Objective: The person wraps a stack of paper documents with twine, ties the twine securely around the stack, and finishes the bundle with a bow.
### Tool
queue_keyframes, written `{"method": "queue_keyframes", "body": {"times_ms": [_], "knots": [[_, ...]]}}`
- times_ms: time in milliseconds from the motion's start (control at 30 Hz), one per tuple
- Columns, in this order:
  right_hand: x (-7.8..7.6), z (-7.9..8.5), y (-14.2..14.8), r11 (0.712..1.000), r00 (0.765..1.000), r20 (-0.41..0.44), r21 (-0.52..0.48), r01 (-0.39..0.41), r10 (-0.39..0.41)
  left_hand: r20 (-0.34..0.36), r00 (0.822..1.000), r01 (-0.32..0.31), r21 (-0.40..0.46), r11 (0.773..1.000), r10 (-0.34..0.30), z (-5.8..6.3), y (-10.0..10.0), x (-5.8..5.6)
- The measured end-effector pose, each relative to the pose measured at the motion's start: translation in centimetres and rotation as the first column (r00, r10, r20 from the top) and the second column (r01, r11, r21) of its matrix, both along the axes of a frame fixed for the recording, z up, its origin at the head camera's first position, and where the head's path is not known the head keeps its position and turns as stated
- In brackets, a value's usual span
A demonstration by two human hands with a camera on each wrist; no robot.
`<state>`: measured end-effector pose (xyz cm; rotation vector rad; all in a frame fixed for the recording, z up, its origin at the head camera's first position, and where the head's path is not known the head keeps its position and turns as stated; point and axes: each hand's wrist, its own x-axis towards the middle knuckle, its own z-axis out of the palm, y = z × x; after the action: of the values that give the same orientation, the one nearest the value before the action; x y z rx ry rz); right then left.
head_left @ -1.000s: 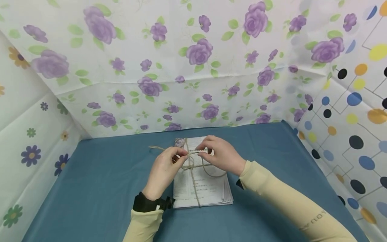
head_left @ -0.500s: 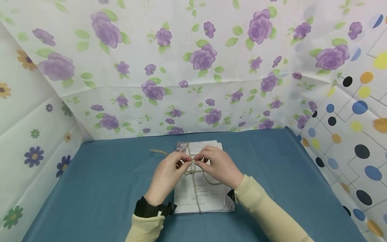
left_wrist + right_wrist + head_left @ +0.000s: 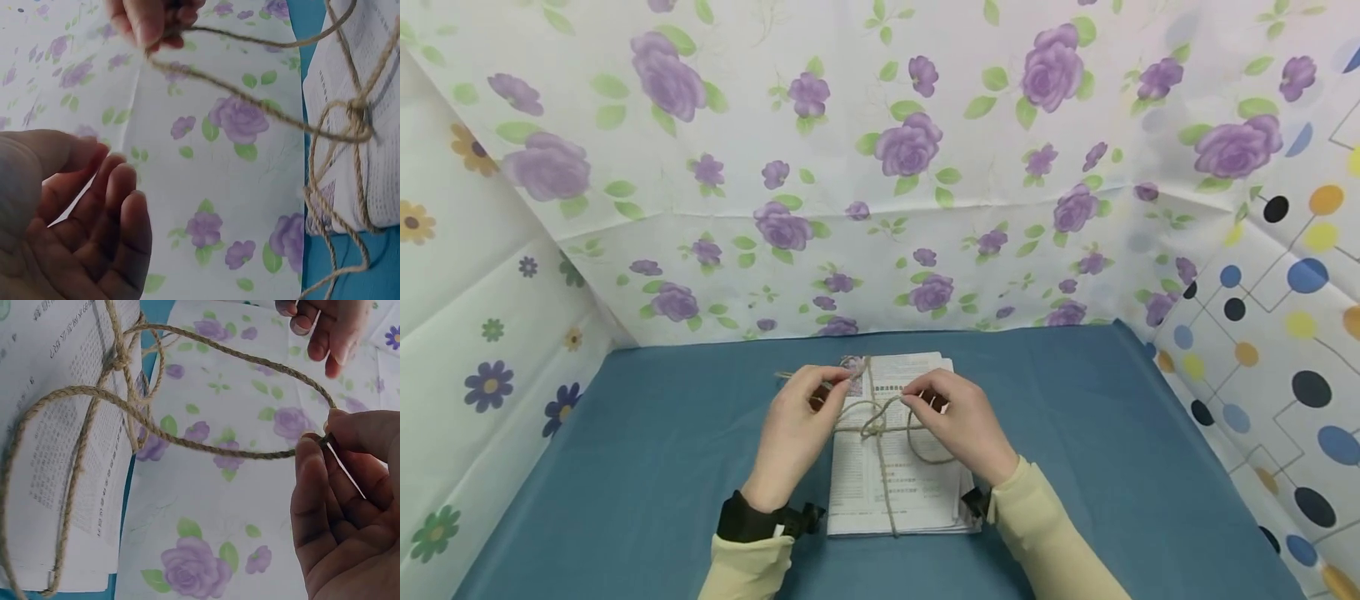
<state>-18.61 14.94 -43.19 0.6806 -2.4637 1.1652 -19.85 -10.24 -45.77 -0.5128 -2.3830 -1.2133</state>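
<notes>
A stack of printed paper sheets (image 3: 917, 492) lies on the blue cloth, with twine crossing it both ways and a knot (image 3: 356, 110) where the strands meet. My right hand (image 3: 966, 421) is above the right side of the stack. Its thumb and fingertips pinch a loop of the twine (image 3: 219, 451), which stretches up from the knot. My left hand (image 3: 796, 425) hovers at the stack's upper left, fingers loosely bent. In the left wrist view nothing shows between its fingertips, and the twine runs apart from it.
A loose twine end (image 3: 782, 375) trails past the stack's far left corner. Blue cloth (image 3: 647, 467) covers the table around the stack. A purple-flowered sheet (image 3: 715, 275) hangs behind, and a dotted sheet (image 3: 1255, 392) on the right.
The hands were together pinching the twine above the knot. Now they are apart: the left has let go and moved left, while the right holds the loop slightly to the right.
</notes>
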Motion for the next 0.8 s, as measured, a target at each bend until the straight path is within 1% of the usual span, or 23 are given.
{"method": "queue_keyframes", "body": {"times_ms": [67,100,133,167,200,233,267,300,333,400,467,533,600,667,767,800], "knots": [[0.2,-0.3,0.1,1.000,1.000,0.007,-0.018,0.000,0.000,-0.054,0.997,-0.047,-0.018,0.999,0.046,-3.4,-1.2,-1.8],[0.3,-0.5,0.1,1.000,1.000,0.008,-0.021,-0.003,0.003,-0.046,0.998,-0.047,-0.008,0.999,0.047,-4.2,-1.7,-2.3],[0.4,-0.6,0.1,1.000,1.000,0.008,-0.020,-0.005,0.005,-0.043,0.997,-0.068,-0.024,0.997,0.067,-5.1,-2.3,-2.8],[0.4,-0.7,0.2,1.000,1.000,0.005,-0.018,-0.010,0.010,-0.056,0.993,-0.108,-0.064,0.992,0.105,-6.2,-2.9,-3.4],[0.4,-0.8,0.2,1.000,1.000,-0.001,-0.015,-0.016,0.016,-0.044,0.992,-0.120,-0.082,0.989,0.117,-6.4,-3.4,-3.7],[0.4,-0.8,0.2,1.000,1.000,-0.008,-0.012,-0.021,0.021,-0.030,0.991,-0.130,-0.109,0.985,0.128,-6.1,-3.9,-3.7],[0.4,-0.8,0.2,1.000,1.000,-0.015,-0.008,-0.025,0.025,0.002,0.993,-0.119,-0.124,0.985,0.121,-5.1,-4.3,-3.4],[0.4,-0.7,0.2,1.000,0.999,-0.021,-0.004,-0.028,0.027,0.032,0.992,-0.112,-0.147,0.983,0.118,-3.8,-4.6,-3.2],[0.3,-0.7,0.3,1.000,0.999,-0.026,-0.003,-0.028,0.028,0.035,0.990,-0.130,-0.199,0.971,0.140,-3.3,-5.0,-3.3],[0.3,-0.6,0.4,1.000,0.999,-0.029,-0.003,-0.031,0.031,0.104,0.983,-0.117,-0.258,0.959,0.148,-0.8,-5.6,-3.0],[0.2,-0.5,0.5,0.999,0.999,-0.023,-0.003,-0.032,0.032,0.168,0.972,-0.107,-0.317,0.942,0.167,0.8,-6.4,-3.2],[0.1,-0.5,0.6,0.999,0.999,-0.016,0.004,-0.037,0.037,0.196,0.956,-0.128,-0.391,0.911,0.219,1.0,-7.4,-3.9],[0.0,-0.4,0.6,0.999,0.999,-0.015,0.009,-0.045,0.045,0.227,0.941,-0.133,-0.435,0.890,0.252,0.8,-8.4,-4.6],[0.0,-0.3,0.6,0.999,0.998,-0.019,0.011,-0.052,0.052,0.253,0.929,-0.129,-0.460,0.879,0.269,0.6,-9.0,-5.2],[0.0,-0.3,0.6,0.999,0.998,-0.030,0.012,-0.051,0.052,0.293,0.922,-0.086,-0.485,0.870,0.254,0.1,-9.5,-5.9],[0.0,-0.4,0.6,0.999,0.998,-0.034,0.012,-0.052,0.052,0.300,0.922,-0.071,-0.494,0.866,0.247,-0.1,-9.6,-6.1]]}}
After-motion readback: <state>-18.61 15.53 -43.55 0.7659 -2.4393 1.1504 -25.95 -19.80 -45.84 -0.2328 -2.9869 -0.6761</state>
